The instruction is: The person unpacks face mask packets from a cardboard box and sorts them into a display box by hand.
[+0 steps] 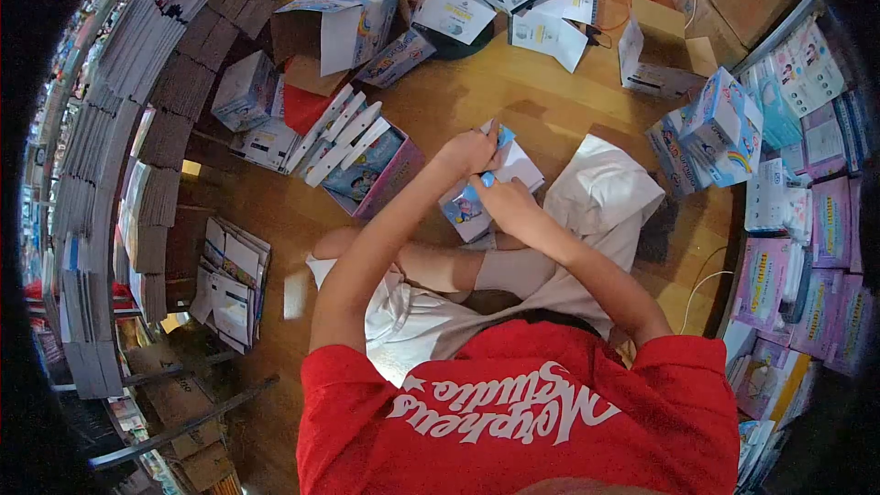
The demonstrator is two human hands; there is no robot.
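Note:
A small white box with blue printed sides sits in front of my crossed legs, tilted in view. My left hand is at its far left edge, fingers closed on a blue flap. Just below, my right hand has its fingers bent against the near left edge, with bright blue at the fingertips. The two hands almost touch, and the fingers partly hide the box's edge. Left of them stands a pink-edged open carton holding several white-edged flat items.
Several opened white cartons lie on the wooden floor at the back. Blue printed boxes stand on the right, beside stacked purple packs. Tall paper stacks line the left. A white cable runs along the right side.

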